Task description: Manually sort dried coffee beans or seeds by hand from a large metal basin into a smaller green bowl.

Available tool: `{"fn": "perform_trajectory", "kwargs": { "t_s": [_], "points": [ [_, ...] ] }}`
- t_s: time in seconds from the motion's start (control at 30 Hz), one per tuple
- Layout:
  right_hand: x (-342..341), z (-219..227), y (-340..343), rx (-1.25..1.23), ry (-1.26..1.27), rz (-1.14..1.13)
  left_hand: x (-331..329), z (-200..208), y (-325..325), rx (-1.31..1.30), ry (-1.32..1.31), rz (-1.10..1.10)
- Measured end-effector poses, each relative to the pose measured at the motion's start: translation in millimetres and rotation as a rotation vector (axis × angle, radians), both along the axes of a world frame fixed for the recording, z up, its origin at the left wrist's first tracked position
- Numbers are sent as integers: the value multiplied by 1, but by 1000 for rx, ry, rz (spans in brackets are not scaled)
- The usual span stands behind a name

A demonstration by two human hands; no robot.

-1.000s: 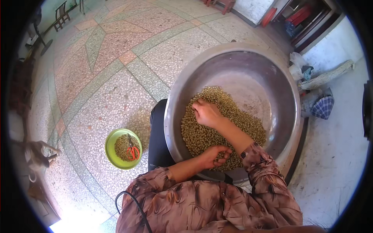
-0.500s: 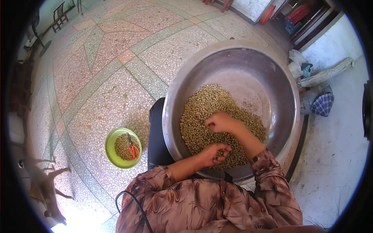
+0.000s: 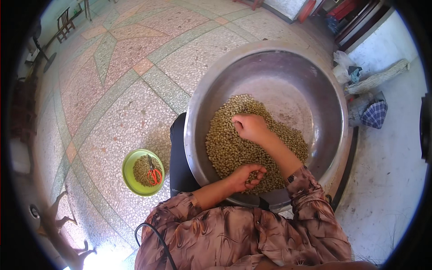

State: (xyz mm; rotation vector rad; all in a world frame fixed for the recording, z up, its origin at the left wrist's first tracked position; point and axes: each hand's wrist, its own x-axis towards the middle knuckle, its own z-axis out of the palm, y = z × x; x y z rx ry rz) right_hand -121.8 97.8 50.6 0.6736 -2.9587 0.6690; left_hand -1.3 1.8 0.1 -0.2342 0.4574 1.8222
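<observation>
A wide metal basin (image 3: 330, 130) stands before me, with a heap of small greenish-tan beans (image 3: 234, 144) spread over its near and left part. My left hand (image 3: 245, 178) lies low over the near edge of the heap, palm turned up and fingers curled round what look like a few beans. Farther in, above the middle of the heap, my right hand (image 3: 250, 126) is closed with thumb and fingertips together. Whatever it pinches is hidden or too small to make out.
On the floor to my left sits a green bowl (image 3: 128, 180) of similar beans, with orange-handled scissors (image 3: 155, 175) on top. A dog (image 3: 56, 229) is at the lower left. A pale log (image 3: 380, 77) and a checked cloth bundle (image 3: 374, 114) are by the right wall.
My right hand has moved up and slightly left across the heap, away from my left hand. The left hand stays nearly in place. At the lower left, the dog has shifted its legs and body.
</observation>
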Motion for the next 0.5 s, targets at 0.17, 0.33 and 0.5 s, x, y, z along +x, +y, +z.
{"fn": "perform_trajectory", "kwargs": {
  "t_s": [0.17,0.33,0.5],
  "points": [
    [-2,-20,-10,294,92,49,0,-2,0,5,20,3],
    [7,-22,-14,304,128,17,1,1,-1,-11,16,9],
    [5,-24,-13,301,94,12,1,0,0,-1,10,12]
  ]
}}
